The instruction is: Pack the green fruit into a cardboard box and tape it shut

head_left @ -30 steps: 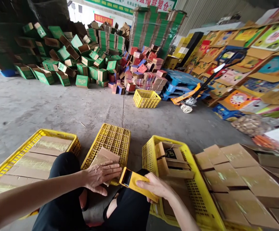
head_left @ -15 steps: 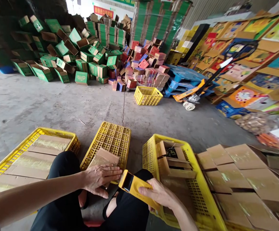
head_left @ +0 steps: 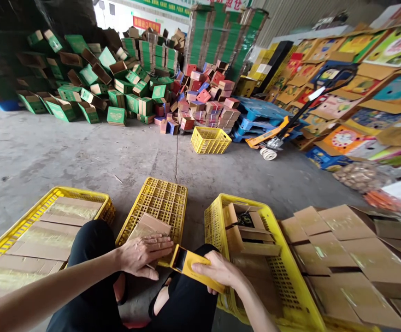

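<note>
The left hand (head_left: pixel 141 254) lies flat, fingers spread, on a small brown carton (head_left: pixel 148 229), pressing it and not gripping anything. The carton rests on an upturned yellow crate (head_left: pixel 159 203) on the floor, between the person's knees. The right hand (head_left: pixel 217 272) is clenched around a yellow tape dispenser (head_left: pixel 186 263), and the front end of the dispenser touches the near edge of the carton, just beside the left fingertips.

To the left, a yellow tray (head_left: pixel 31 216) holds taped cartons lying flat. To the right, a yellow basket (head_left: pixel 273 249) holds open cartons, and more flat cardboard (head_left: pixel 342 249) is stacked beside it.

I think the main risk is for the left fingers: they are very close to the cutting end of the dispenser, so a quick pull could scratch them. Also the carton sits near the edge of the crate; if the left hand presses unevenly, it may slide or tip, and the tape could go on crooked or wrinkle.
</note>
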The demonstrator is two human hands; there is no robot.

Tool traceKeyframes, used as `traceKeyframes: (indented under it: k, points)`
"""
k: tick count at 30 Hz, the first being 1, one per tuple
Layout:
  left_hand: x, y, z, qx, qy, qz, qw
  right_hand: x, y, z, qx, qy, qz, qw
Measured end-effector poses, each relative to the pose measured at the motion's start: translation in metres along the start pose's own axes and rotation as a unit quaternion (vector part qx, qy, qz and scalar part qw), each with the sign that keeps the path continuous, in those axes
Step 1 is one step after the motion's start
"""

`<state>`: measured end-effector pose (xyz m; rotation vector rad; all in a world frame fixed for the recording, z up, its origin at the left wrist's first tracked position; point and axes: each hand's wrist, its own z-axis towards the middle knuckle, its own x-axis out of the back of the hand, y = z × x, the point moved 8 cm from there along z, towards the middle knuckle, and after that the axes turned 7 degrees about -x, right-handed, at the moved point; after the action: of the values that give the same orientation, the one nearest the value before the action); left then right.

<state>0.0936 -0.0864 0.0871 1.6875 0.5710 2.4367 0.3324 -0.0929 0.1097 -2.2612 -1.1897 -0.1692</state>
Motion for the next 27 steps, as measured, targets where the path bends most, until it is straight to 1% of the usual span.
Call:
traceKeyframes:
  k: [3, 6, 7, 9, 10, 12, 13, 15, 16, 19, 20, 22, 25, 27]
  points:
    - [0.007, -0.005, -0.005, 0.035, 0.049, 0.030, 0.998, -0.009, -0.002, 0.013, 0.016, -0.011, 0.002, 1.000]
    - [0.018, -0.023, -0.016, 0.125, 0.131, 0.044, 0.983, -0.016, -0.004, 0.024, 0.031, -0.010, 0.012, 0.999]
    - [0.022, -0.031, -0.022, 0.164, 0.164, 0.044, 0.972, -0.018, -0.005, 0.026, 0.031, -0.010, 0.014, 0.999]
    - [0.027, -0.049, -0.038, 0.247, 0.230, 0.031, 0.941, -0.020, -0.006, 0.030, 0.029, -0.011, 0.014, 0.999]
    - [0.027, -0.059, -0.047, 0.288, 0.259, 0.014, 0.922, -0.021, -0.007, 0.031, 0.030, -0.012, 0.012, 0.999]
    - [0.019, -0.079, -0.068, 0.379, 0.300, -0.048, 0.874, -0.021, -0.009, 0.031, 0.034, -0.012, 0.010, 0.999]
    - [0.012, -0.088, -0.078, 0.421, 0.310, -0.085, 0.849, -0.021, -0.010, 0.032, 0.034, -0.011, 0.009, 0.999]
    - [-0.004, -0.100, -0.094, 0.484, 0.306, -0.150, 0.806, -0.021, -0.012, 0.033, 0.033, -0.009, 0.008, 0.999]
    - [-0.010, -0.103, -0.098, 0.501, 0.298, -0.171, 0.794, -0.022, -0.013, 0.033, 0.033, -0.009, 0.006, 0.999]
    - [-0.021, -0.104, -0.101, 0.525, 0.269, -0.231, 0.773, -0.023, -0.017, 0.036, 0.034, -0.008, 0.000, 0.999]
    - [-0.022, -0.104, -0.101, 0.535, 0.263, -0.256, 0.761, -0.023, -0.020, 0.036, 0.034, -0.006, -0.001, 0.999]
    - [-0.021, -0.102, -0.103, 0.558, 0.260, -0.307, 0.725, -0.024, -0.025, 0.038, 0.035, 0.003, -0.002, 0.999]
    - [-0.013, -0.099, -0.106, 0.580, 0.274, -0.373, 0.670, -0.026, -0.036, 0.038, 0.037, 0.027, 0.002, 0.999]
    - [-0.009, -0.094, -0.108, 0.584, 0.287, -0.409, 0.640, -0.027, -0.042, 0.037, 0.034, 0.049, 0.010, 0.998]
